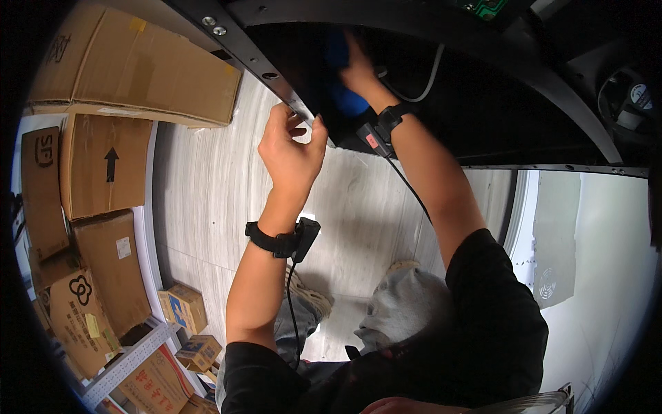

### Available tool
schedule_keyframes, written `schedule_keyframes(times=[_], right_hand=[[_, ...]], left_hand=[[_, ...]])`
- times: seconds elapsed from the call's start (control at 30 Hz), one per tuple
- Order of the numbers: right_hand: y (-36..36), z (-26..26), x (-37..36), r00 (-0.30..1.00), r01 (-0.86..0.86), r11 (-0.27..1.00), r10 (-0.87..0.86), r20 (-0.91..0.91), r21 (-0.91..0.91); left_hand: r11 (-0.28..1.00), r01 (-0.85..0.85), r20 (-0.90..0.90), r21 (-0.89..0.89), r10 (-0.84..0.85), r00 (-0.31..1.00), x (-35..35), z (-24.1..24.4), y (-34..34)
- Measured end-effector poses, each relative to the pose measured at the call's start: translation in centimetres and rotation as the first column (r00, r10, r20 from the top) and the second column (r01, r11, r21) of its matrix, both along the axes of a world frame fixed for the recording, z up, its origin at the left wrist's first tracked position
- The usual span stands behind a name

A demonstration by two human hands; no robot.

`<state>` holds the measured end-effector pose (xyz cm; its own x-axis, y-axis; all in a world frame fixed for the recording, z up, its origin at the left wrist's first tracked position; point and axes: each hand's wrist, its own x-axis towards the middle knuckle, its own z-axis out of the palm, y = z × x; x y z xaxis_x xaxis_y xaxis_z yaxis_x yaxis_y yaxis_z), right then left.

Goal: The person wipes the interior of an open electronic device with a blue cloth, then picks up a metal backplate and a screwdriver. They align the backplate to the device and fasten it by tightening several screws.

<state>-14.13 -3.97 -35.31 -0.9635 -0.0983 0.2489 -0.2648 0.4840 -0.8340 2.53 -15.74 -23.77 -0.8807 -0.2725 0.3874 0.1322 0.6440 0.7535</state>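
Note:
My left hand (294,147) pinches the metal edge rail (289,98) of a black cabinet between thumb and fingers. Inside the dark cabinet (414,124) is my right hand (359,72), blurred, holding a blue thing (352,102) against or close to a black inner surface. The blue thing looks soft, perhaps a cloth, but the blur hides its exact kind. A grey cable (433,77) curves just right of that hand. Each wrist wears a black strap with a small cabled device, one on the left wrist (306,239) and one on the right (376,138).
Cardboard boxes (150,67) are stacked along the left, some on a white metal shelf (126,365). Smaller cartons (183,308) sit near its edge. A round fan (626,101) and a green circuit board (483,8) show in the cabinet. A perforated grey panel (556,238) stands at right.

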Motion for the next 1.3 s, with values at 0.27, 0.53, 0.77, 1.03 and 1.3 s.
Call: schedule_keyframes(times=[0.27, 0.53, 0.77, 1.03, 1.3], right_hand=[[0.5, -7.9, 6.9, 0.934, -0.126, 0.992, 0.113, 0.338, 0.016], [5.9, -0.8, 13.6, 0.939, -0.293, 0.955, 0.294, 0.176, -0.033], [10.3, 5.9, 17.9, 0.907, -0.311, 0.941, 0.335, 0.254, -0.130], [14.5, 10.8, 20.7, 0.837, -0.236, 0.860, 0.417, 0.355, -0.452], [16.2, 15.6, 24.9, 0.989, -0.086, 0.955, 0.115, -0.090, 0.282]], left_hand=[[0.996, 0.065, -0.049, 0.065, -0.062, 0.997, 0.3, -0.9, -0.2], [0.956, 0.069, 0.518, 0.284, -0.214, 0.828, 5.3, -5.9, -0.4], [0.486, 0.500, 0.031, 0.716, -0.739, 0.674, 3.9, -5.2, 6.5], [0.629, 0.604, 0.002, 0.489, -0.693, 0.721, 2.2, -5.2, 9.7], [0.734, 0.580, 0.032, 0.353, -0.629, 0.777, -0.2, -3.3, 10.8]])
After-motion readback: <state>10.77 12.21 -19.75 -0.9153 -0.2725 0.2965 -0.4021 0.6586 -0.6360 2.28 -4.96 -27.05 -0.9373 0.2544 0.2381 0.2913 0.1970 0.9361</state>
